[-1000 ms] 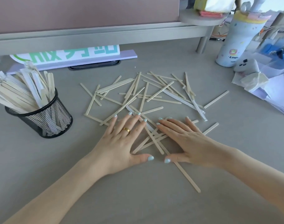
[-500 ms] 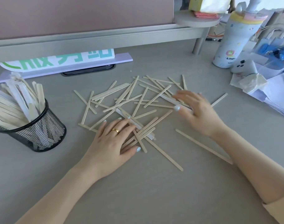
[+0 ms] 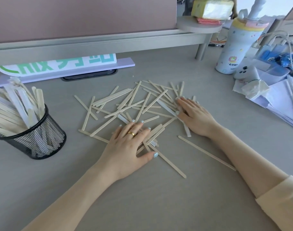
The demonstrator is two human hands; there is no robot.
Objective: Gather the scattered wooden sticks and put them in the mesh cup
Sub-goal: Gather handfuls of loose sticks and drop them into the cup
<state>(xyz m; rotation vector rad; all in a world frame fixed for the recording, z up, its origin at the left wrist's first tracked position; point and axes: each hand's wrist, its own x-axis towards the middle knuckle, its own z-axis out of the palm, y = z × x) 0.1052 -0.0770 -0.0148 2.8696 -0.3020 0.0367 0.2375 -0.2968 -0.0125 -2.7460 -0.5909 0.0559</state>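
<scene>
Several thin wooden sticks (image 3: 134, 104) lie criss-crossed in a loose pile on the grey desk (image 3: 159, 197). My left hand (image 3: 127, 144) lies flat on the pile's near edge, fingers spread over some sticks. My right hand (image 3: 194, 115) presses flat against the pile's right side, fingertips on the sticks. Two single sticks lie apart near my right forearm, one of them (image 3: 206, 152) running under it. The black mesh cup (image 3: 37, 137) stands at the left, tilted sticks filling it.
A printed sign on a lilac base (image 3: 64, 67) lies behind the pile under a raised shelf (image 3: 99, 42). A patterned bottle (image 3: 234, 47), tissues and papers (image 3: 276, 97) crowd the right side.
My right hand moved from the near middle out to the pile's right side and pushed sticks inward. My left hand stayed pressed on the near sticks. The pile looks tighter.
</scene>
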